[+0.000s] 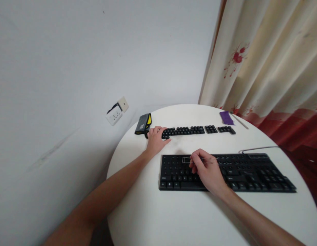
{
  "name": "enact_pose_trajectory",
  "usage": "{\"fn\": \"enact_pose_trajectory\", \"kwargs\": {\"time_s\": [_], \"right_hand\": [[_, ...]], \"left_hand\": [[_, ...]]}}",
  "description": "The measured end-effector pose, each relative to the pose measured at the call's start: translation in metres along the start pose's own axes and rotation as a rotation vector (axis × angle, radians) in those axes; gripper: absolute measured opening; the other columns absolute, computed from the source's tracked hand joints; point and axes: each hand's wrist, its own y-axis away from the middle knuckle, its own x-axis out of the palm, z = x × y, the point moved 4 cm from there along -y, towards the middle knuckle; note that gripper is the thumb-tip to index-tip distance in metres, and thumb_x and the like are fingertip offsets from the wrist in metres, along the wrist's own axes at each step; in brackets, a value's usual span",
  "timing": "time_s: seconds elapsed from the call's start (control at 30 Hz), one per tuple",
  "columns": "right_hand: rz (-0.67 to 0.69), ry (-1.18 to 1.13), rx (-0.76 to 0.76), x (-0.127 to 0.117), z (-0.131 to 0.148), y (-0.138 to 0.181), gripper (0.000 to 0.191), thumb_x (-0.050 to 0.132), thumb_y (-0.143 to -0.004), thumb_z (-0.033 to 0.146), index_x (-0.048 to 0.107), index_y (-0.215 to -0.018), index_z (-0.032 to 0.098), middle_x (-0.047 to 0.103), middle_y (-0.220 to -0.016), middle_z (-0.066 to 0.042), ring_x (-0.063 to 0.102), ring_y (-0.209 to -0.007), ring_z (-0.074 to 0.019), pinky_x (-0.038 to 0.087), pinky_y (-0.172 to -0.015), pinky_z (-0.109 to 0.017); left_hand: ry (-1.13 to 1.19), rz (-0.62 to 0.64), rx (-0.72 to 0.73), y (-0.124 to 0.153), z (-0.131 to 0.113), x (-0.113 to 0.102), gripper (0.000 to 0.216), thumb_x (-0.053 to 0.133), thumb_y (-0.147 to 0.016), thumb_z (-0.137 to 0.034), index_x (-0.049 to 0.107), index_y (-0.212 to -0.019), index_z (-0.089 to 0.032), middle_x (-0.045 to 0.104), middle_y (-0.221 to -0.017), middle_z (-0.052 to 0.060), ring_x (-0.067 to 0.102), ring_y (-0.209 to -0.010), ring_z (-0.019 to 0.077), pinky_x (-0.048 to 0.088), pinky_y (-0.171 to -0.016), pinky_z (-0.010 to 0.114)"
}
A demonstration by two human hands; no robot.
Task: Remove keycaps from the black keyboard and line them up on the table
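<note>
A black keyboard (250,172) lies on the round white table (189,212), and part of its left half shows bare sockets. My right hand (206,169) rests on that left half with its fingers pinched round a thin wire tool over a row of sockets. Rows of loose black keycaps (185,130) lie in a line farther back. My left hand (156,139) reaches to the left end of that line, fingers curled over the keycaps there. Whether it holds one is hidden.
A grey and yellow pouch (143,124) lies at the table's back left edge. A purple cloth (226,117) and a thin stick (239,121) lie at the back right. The keyboard's cable (258,149) runs right. A wall socket (114,116) and a curtain (271,68) stand behind.
</note>
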Motion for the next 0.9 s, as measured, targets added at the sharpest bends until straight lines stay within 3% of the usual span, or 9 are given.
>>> {"fn": "enact_pose_trajectory", "kwargs": {"time_s": [0.9], "right_hand": [[0.017,0.016,0.020,0.0048,-0.0006,0.0029,0.028,0.053,-0.094,0.040,0.058,-0.075,0.019,0.060,-0.063,0.001,0.051,-0.050,-0.0109,0.035,-0.045,-0.021]], "left_hand": [[-0.026,-0.014,-0.082,0.0011,0.0015,0.0027,0.061,0.075,-0.074,-0.048,0.054,-0.127,-0.026,0.053,-0.126,0.011,0.044,-0.115,0.0343,0.034,-0.091,0.048]]}}
